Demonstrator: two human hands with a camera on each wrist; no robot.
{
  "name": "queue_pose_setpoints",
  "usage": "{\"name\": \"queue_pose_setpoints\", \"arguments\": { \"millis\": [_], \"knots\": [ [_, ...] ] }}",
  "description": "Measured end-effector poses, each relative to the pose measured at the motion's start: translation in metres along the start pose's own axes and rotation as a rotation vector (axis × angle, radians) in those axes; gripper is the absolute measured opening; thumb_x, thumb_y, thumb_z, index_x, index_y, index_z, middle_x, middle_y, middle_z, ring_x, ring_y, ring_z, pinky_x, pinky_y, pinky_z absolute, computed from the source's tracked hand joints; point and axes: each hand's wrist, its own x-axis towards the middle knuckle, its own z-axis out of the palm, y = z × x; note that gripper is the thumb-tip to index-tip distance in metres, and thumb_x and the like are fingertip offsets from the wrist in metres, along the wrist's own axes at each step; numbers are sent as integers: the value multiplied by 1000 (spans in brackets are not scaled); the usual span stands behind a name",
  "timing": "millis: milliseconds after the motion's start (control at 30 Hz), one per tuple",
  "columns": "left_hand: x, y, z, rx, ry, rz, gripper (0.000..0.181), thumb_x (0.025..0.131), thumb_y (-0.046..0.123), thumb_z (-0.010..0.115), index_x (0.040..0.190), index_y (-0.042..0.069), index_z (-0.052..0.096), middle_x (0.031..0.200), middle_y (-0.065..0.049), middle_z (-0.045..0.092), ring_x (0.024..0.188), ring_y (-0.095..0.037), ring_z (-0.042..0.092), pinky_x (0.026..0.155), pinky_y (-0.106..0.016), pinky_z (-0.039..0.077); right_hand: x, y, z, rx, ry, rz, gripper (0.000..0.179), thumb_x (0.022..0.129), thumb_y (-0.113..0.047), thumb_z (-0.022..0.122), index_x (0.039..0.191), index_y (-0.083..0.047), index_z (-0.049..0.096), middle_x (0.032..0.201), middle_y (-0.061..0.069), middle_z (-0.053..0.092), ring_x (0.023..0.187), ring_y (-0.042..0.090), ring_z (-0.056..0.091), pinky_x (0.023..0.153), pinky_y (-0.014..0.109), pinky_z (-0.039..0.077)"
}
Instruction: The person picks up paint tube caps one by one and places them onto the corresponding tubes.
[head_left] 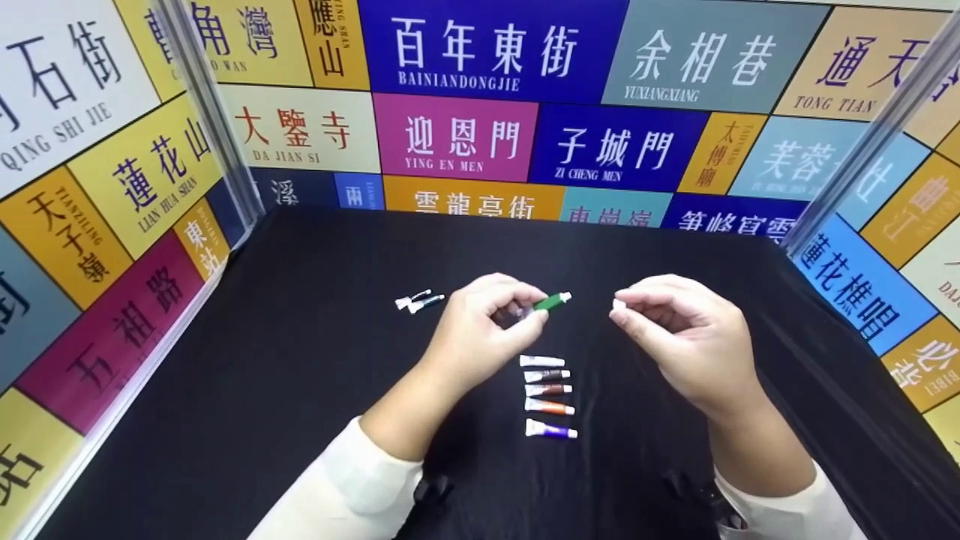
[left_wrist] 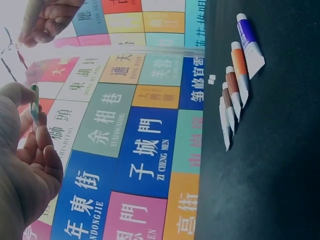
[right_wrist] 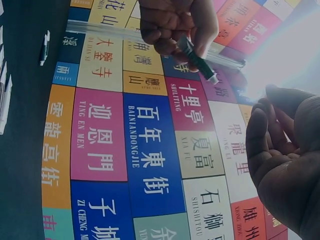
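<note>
Colourful place-name panels point(head_left: 457, 138) rise behind the black cloth point(head_left: 300, 360), over which your left hand point(head_left: 491, 313) pinches the green paint tube point(head_left: 551, 302) between thumb and fingers. Its long axis runs left to right, the white-tipped end pointing right and slightly far, towards your right hand point(head_left: 694, 334), whose thumb and fingers pinch a small white piece point(head_left: 619, 304) (perhaps a cap) just across a gap. Five other tubes point(head_left: 548, 390) lie nearer you, in a column between your forearms.

Black cloth point(head_left: 225, 390) spreads below; colourful panels point(head_left: 459, 137) of Chinese lettering line the far, left and right sides, pale posts point(head_left: 220, 112) at both far corners.
</note>
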Motion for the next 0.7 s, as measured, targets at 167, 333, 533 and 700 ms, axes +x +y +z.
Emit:
{"name": "queue_pose_setpoints", "arguments": {
  "millis": [167,333,533,700],
  "knots": [
    [0,2,0,-21,-7,27,14,94,19,79,107,17,83,99,4,77,88,-7,67,80,-32,62,0,3,0,-2,-12,10,25,80,12,86,100,-3,83,99,13,78,83,9,73,73,15,61],
    [-1,6,0,-28,-12,44,14,94,19,79,108,16,83,101,5,78,89,-10,69,80,-30,63,0,6,1,6,-30,14,25,81,12,85,101,-4,83,100,13,78,84,9,73,74,15,61],
    [-3,12,2,-10,-20,66,15,94,19,80,108,16,84,102,4,78,90,-8,69,83,-25,62,0,7,3,-1,-59,1,25,82,11,84,101,-5,83,99,12,78,82,8,71,71,14,59],
    [-3,14,4,0,-27,96,15,94,18,80,109,15,83,101,2,78,92,-9,69,85,-31,63,-1,7,4,-8,-76,-6,24,83,11,84,102,-5,83,99,12,78,82,8,70,71,14,58]
  ]
}}
